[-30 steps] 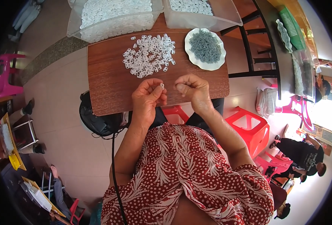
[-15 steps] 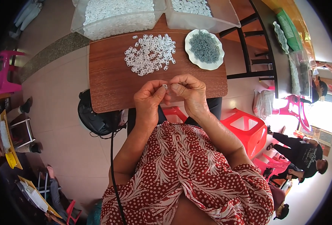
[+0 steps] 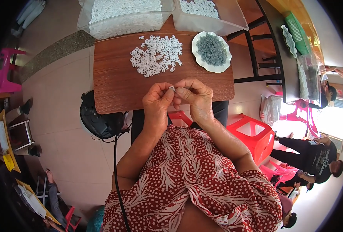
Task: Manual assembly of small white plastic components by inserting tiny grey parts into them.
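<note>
Between the thumb and fingers of my left hand (image 3: 157, 97) is a small white plastic piece (image 3: 172, 89) with dark holes. My right hand (image 3: 196, 96) meets it there, thumb and forefinger pinched against the piece's right side; whatever lies between those fingertips is too small to make out. Both hands are over the near edge of the brown wooden table (image 3: 117, 81). Beyond them lies a loose pile of like white pieces (image 3: 156, 54). To its right, a white scalloped plate (image 3: 222, 69) holds a heap of small grey parts (image 3: 211, 49).
Two clear plastic bins, a left one (image 3: 129, 29) and a right one (image 3: 233, 21), hold more white pieces at the far edge. A black bag (image 3: 98, 120) is left of the table, a red stool (image 3: 252, 135) to the right. People sit and stand farther off.
My hands have come closer together, and the right fingertips now press against the white piece. The view has shifted slightly.
</note>
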Demonstrator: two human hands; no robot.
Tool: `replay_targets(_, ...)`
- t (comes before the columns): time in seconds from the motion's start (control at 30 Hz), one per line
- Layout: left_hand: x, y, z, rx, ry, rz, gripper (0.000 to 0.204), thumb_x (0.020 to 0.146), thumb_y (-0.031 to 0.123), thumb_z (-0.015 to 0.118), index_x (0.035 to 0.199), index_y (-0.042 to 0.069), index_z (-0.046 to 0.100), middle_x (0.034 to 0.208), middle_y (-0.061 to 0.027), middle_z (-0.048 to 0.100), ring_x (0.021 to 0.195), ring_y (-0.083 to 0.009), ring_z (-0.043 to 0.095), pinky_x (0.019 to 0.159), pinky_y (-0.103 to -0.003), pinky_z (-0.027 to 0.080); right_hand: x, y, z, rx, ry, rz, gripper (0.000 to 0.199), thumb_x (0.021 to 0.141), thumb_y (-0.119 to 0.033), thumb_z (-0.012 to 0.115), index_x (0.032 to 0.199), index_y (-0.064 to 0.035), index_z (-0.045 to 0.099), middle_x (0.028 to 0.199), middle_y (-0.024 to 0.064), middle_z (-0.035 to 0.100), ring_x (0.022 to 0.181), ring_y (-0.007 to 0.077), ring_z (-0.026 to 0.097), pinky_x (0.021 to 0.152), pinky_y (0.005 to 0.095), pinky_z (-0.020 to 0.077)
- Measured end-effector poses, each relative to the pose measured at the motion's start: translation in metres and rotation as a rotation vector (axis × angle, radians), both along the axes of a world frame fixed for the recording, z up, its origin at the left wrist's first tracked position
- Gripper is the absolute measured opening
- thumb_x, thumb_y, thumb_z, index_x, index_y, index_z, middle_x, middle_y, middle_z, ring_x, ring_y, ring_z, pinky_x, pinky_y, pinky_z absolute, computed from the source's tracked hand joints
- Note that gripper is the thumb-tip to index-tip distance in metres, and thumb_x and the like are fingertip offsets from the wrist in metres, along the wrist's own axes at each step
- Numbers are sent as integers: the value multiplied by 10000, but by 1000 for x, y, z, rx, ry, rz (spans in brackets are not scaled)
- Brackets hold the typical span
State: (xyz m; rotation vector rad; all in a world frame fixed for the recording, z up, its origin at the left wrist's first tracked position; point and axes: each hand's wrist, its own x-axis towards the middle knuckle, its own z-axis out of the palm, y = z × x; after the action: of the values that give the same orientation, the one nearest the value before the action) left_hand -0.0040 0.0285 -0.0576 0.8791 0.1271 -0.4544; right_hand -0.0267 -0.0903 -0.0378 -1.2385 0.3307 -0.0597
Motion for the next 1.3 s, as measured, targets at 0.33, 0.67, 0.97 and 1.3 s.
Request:
replay_targets(0.33, -3, 1, 0, -15, 9, 27, 108, 894, 88, 553, 939, -8, 532, 772, -62, 586, 631, -121, 561, 544, -243, 471, -1, 5, 5, -37, 3, 13, 47, 843, 50, 539, 873, 42, 574, 698, 83, 585, 572, 131, 557, 517, 268, 513)
replay_targets(0.67, -6, 0, 4, 20, -37, 76, 90, 891, 61, 549, 930, -18, 531, 773, -49, 583, 631, -96, 554, 568, -213, 468, -3, 7, 3, -61, -20, 29, 52, 854, 46, 539, 892, 13, 553, 716, 56, 575, 588, 93, 541, 493, 232, 493)
replay_targets(0.97, -9, -4, 4, 126, -76, 132, 13, 890, -1, 512, 886, -5, 525, 714, -41, 576, 581, -67, 511, 522, -197, 428, -4, 13, -5, -180, -98, -27, 62, 832, 80, 540, 839, 22, 561, 749, 38, 542, 579, 88, 530, 495, 222, 474)
replay_targets(1.3, -15, -11, -9, 167, -182, 235, 14, 890, -6, 512, 880, 1, 519, 748, -13, 551, 612, -52, 496, 554, -188, 434, 0, 10, -22, -749, -358, -47, 96, 806, 108, 556, 831, 18, 580, 828, 43, 512, 643, 93, 549, 516, 218, 472)
